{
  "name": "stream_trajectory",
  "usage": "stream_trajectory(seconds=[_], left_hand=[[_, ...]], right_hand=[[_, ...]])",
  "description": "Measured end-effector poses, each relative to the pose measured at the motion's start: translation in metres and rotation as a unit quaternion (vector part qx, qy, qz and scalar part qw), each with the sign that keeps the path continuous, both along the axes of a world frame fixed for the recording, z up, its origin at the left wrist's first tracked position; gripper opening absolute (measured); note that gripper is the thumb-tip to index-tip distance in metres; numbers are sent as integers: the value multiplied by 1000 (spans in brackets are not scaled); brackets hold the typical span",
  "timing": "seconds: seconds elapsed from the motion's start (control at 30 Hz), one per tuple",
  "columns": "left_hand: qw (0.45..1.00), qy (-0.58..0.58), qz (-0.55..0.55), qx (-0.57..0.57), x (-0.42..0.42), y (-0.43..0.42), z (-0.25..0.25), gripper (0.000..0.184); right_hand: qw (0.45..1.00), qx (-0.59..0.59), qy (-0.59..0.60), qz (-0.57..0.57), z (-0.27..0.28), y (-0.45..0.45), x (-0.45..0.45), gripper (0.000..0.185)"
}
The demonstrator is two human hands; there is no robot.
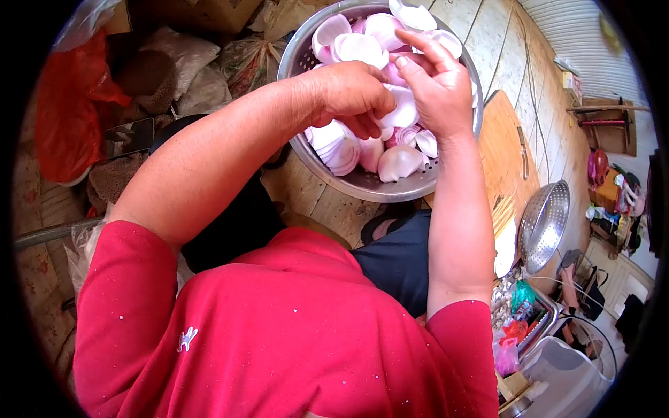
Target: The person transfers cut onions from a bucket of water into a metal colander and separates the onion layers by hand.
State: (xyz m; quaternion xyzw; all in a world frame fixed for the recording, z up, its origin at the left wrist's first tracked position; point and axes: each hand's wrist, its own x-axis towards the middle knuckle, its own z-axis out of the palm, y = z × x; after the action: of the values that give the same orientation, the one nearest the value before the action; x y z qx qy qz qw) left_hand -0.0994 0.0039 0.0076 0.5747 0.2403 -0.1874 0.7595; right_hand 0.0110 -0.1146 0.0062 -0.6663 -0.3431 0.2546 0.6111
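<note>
A large metal colander (376, 189) holds purple-and-white onion pieces (401, 163), some cupped like single layers and some in cut, ringed chunks. Over its middle, my left hand (357, 94) has its fingers curled down around the edge of a pale onion layer (403, 106). My right hand (440, 87) is over the right side of the colander, its thumb and a bent finger close together and another finger extended. What lies between them is too small to tell. The two hands are a short gap apart, with the pale layer between and below them.
Right of the colander lies a wooden board (503, 150) with a knife (523, 152) on it. A second, smaller colander (545, 226) stands tilted beyond. Thin sticks (502, 212) and a clear plastic tub (563, 373) are at lower right. A red bag (70, 111) lies at left.
</note>
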Motion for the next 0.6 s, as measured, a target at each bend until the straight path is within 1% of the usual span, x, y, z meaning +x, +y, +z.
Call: stream_trajectory(seconds=[0.03, 0.1, 0.13, 0.17, 0.23, 0.27, 0.3, 0.37, 0.4, 0.47, 0.6], left_hand=[[1000, -1, 1, -1, 1, 0, 1, 34], [997, -11, 72, -39, 3, 1, 2, 25], [994, -24, 88, -57, 4, 2, 5, 18], [994, -20, 81, -71, 7, 6, 6, 53], [987, -45, 121, -92, 7, 7, 11, 54], [988, -56, 117, -81, 7, 7, 13, 57], [989, -56, 114, -81, 6, 8, 17, 57], [994, -80, 50, -52, 4, 10, 22, 60], [994, -87, 29, -54, 5, 11, 19, 61], [996, -79, 10, -46, 4, 13, 23, 60], [996, -74, -29, -37, 3, 15, 18, 57]], right_hand=[[1000, -1, -1, 1, 3, -4, 1, 28], [998, 24, -51, -21, 9, -16, 6, 23], [997, 16, -76, -22, 17, -23, 4, 22], [997, 14, -77, -23, 22, -30, 3, 22], [970, -105, -217, 37, 27, -43, 0, 24], [969, -116, -214, 46, 28, -43, -5, 29], [963, -128, -231, 45, 24, -44, -8, 27], [944, -98, -311, 54, 20, -44, -9, 22], [944, -98, -311, 53, 19, -45, -8, 22], [945, -92, -306, 71, 18, -47, -7, 16], [944, -111, -298, 93, 23, -49, -10, 13]])
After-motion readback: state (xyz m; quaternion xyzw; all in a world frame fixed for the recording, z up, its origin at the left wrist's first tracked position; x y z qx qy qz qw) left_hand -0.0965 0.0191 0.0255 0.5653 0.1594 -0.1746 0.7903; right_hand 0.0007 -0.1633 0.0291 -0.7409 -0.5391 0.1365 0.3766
